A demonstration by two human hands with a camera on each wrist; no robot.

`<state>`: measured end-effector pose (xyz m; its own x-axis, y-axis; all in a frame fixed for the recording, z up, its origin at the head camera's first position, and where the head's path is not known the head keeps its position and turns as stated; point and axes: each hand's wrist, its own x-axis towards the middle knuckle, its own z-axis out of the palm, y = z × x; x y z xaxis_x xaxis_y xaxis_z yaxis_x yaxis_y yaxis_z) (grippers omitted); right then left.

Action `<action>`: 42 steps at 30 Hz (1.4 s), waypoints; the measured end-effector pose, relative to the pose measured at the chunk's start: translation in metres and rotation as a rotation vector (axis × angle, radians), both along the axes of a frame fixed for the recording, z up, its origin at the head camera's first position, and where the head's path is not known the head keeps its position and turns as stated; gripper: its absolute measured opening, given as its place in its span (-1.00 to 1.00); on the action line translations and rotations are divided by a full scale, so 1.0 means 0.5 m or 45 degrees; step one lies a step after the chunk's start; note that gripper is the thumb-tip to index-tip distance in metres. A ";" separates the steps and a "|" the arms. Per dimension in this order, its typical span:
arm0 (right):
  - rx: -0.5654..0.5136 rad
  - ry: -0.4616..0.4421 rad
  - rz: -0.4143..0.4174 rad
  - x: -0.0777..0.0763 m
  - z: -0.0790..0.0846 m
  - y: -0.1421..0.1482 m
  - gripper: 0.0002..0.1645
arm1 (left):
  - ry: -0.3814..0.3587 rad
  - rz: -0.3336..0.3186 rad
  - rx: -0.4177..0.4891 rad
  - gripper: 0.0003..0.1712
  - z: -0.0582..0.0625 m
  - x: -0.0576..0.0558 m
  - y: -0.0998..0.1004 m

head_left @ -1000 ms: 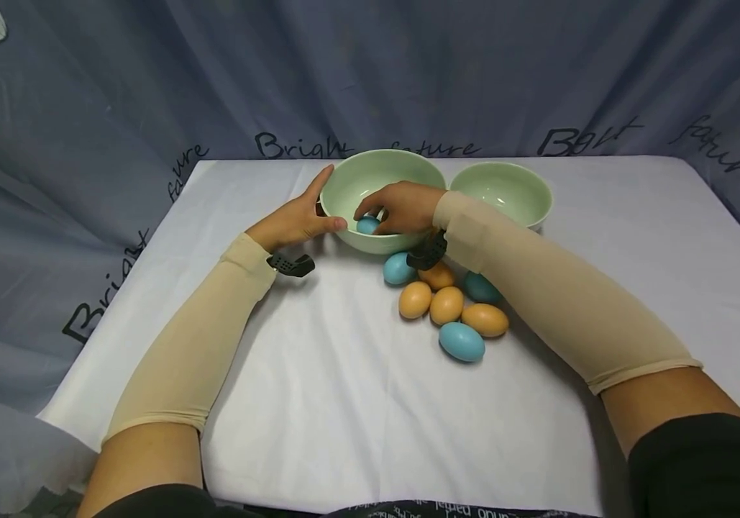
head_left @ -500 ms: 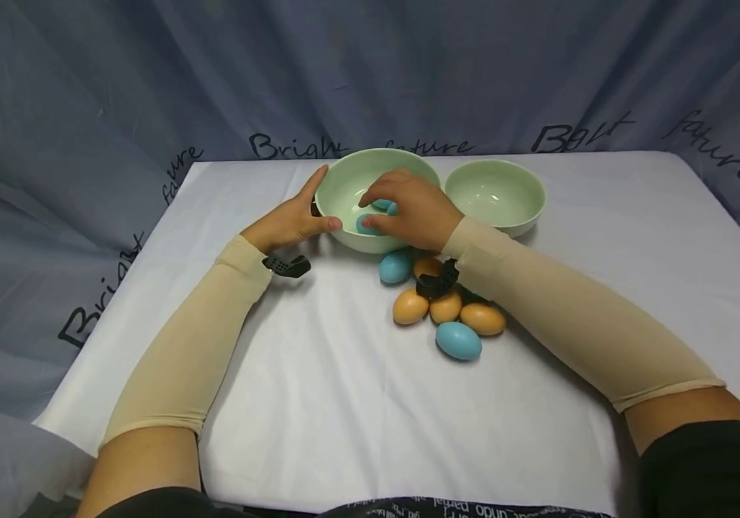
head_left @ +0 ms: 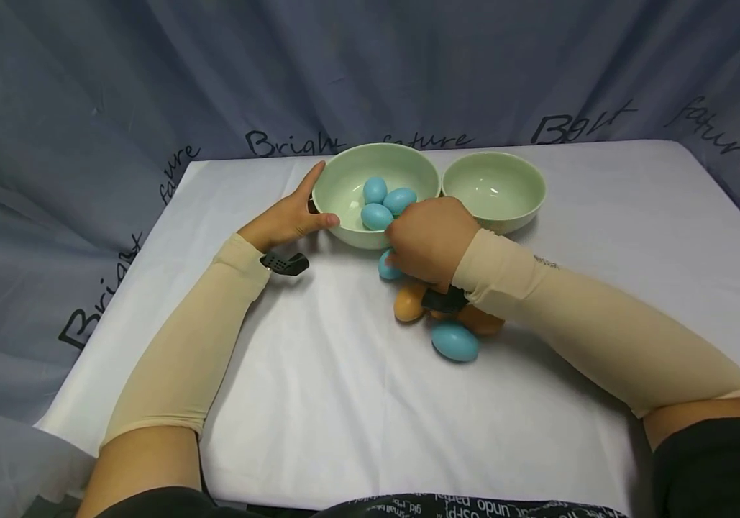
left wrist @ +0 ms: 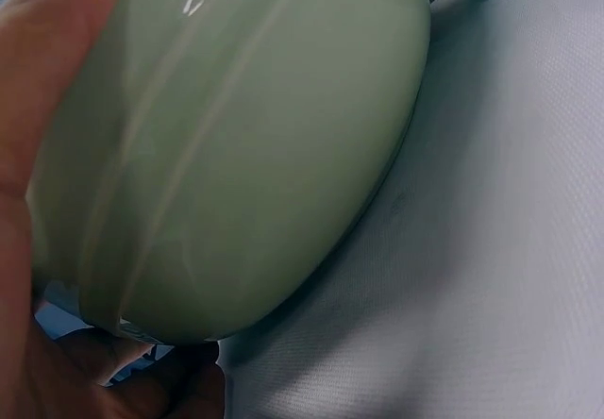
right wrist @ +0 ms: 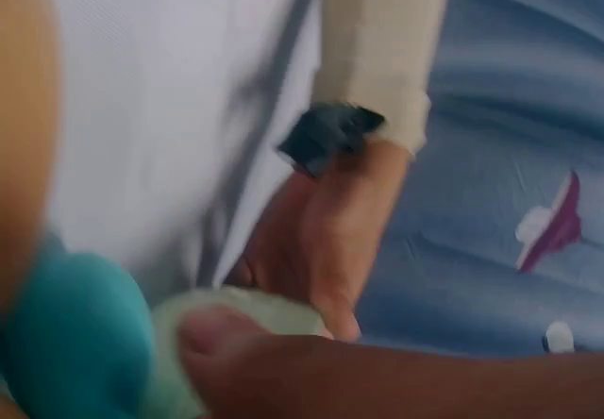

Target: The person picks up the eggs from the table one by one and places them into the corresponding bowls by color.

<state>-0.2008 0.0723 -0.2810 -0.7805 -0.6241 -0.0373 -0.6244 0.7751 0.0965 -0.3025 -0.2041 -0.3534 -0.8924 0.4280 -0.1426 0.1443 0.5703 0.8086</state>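
Observation:
My left hand [head_left: 288, 216] grips the left side of the larger pale green bowl [head_left: 344, 169], thumb along the rim; in the left wrist view, fingers [left wrist: 170, 381] curl under the bowl's side [left wrist: 264, 155]. Three blue eggs [head_left: 375, 190] lie inside it. Just in front of the bowl, my right hand [head_left: 434, 237] reaches down over a blue egg [head_left: 388, 266] on the cloth, a fingertip overlapping it. The right wrist view has this blue egg [right wrist: 80, 339] beside the thumb [right wrist: 222, 334], with a gap between. My right hand and wrist hide part of the egg group.
A smaller pale green bowl [head_left: 494, 183] stands right beside the larger one, with no eggs in it. Orange eggs [head_left: 408, 303] and another blue egg [head_left: 455, 342] lie on the white cloth [head_left: 318, 403] under and before my right wrist. A grey curtain [head_left: 370, 72] hangs behind.
My right hand has left the bowl, leaving a third blue egg inside, and has come down toward the eggs on the cloth. My left hand keeps its grip on the rim.

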 end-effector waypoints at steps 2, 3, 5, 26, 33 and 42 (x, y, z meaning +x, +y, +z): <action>0.070 0.005 0.001 0.009 -0.009 -0.007 -0.68 | 0.006 -0.002 0.011 0.83 -0.001 -0.001 0.000; 0.098 0.007 0.015 0.012 -0.014 -0.009 -0.69 | 0.009 -0.004 0.018 0.83 -0.002 -0.002 0.000; 0.107 -0.010 0.056 0.016 -0.021 -0.013 -0.73 | 0.018 -0.007 0.016 0.84 -0.001 -0.002 0.000; -0.046 -0.367 0.518 0.016 -0.035 -0.019 -0.33 | -0.012 -0.008 0.023 0.81 0.001 0.002 0.000; -0.081 -0.301 0.398 0.014 -0.040 -0.029 -0.49 | 0.001 -0.022 0.027 0.83 0.005 -0.001 0.000; -0.128 -0.280 0.511 0.014 -0.055 -0.035 -0.77 | 0.004 -0.017 0.028 0.85 -0.001 -0.002 0.000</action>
<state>-0.1940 0.0548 -0.3086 -0.4567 -0.8841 -0.0986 -0.8740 0.4666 -0.1354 -0.3034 -0.2038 -0.3539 -0.8869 0.4430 -0.1305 0.1542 0.5504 0.8205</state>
